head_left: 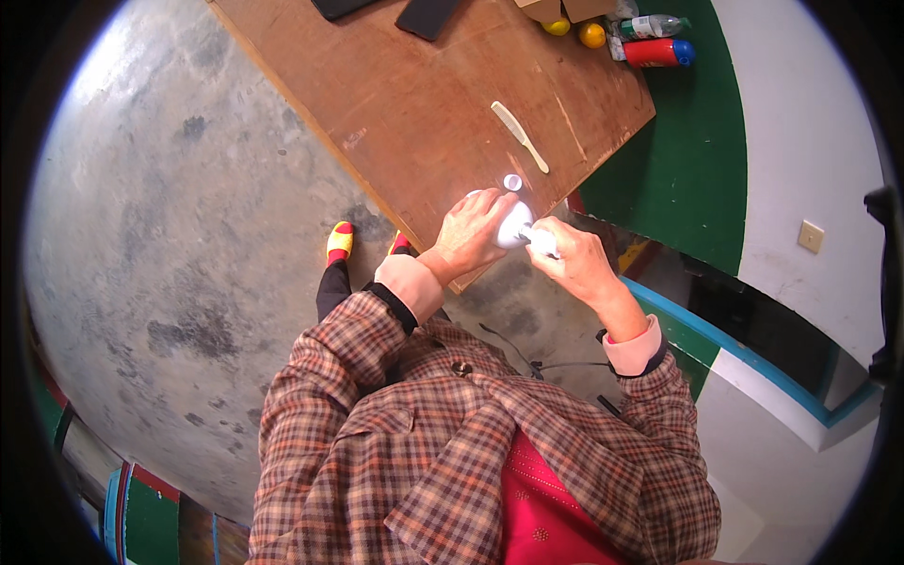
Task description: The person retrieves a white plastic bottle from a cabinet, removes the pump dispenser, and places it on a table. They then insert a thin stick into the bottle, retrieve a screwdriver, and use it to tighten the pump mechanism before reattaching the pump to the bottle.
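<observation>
Left hand (468, 229) wraps around a white bottle (511, 226), and the right hand (576, 259) closes on a white piece (543, 244) at its neck.
The bottle is tipped toward the right hand, above the near edge of the brown desk (424, 122); whether it touches the wood cannot be told. A small round white cap (512, 182) sits just beyond the left fingers, near a cream comb (520, 137).
</observation>
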{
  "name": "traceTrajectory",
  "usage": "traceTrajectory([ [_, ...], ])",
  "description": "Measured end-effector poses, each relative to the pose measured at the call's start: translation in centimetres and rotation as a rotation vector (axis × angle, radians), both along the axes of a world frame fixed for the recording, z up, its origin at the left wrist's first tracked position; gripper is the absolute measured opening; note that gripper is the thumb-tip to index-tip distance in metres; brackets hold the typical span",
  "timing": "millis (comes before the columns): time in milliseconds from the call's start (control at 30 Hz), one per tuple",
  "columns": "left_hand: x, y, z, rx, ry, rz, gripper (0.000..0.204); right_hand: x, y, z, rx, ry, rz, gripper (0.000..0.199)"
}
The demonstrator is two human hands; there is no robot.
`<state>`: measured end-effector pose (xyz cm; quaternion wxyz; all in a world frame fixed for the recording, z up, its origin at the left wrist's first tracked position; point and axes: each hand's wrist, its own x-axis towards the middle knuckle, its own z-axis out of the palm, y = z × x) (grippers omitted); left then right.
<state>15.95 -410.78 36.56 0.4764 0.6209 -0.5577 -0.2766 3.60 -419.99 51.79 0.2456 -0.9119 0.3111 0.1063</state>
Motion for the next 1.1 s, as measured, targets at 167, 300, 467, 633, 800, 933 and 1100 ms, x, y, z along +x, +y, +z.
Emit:
traceTrajectory([
  [167,-0.1,-0.2,0.1,-0.102,0.018,0.056,0.064,0.1,0.6,0.0,-0.126,0.024,0.096,0.024],
  [300,-0.1,-0.2,0.1,-0.062,0.043,0.033,0.066,-0.1,1.3,-0.5,-0.156,0.099,0.002,0.024],
  [467,0.0,-0.2,-0.3,0.018,0.048,-0.036,0.073,-0.5,2.4,-1.7,-0.153,-0.056,-0.17,0.022],
  [633,-0.1,0.1,-0.6,-0.019,0.031,-0.023,0.074,-0.5,2.6,-2.6,-0.038,-0.013,-0.368,0.022],
  [800,-0.1,0.3,-0.7,-0.039,0.059,0.007,0.072,0.2,2.8,-2.8,-0.046,-0.024,-0.399,0.027],
  [933,0.2,0.2,-0.8,-0.033,0.033,-0.028,0.072,0.4,2.7,-2.6,-0.043,0.061,-0.414,0.032],
  [1100,0.3,0.1,-0.8,-0.015,0.031,-0.042,0.073,0.0,1.8,-2.6,0.025,0.045,-0.406,0.033],
])
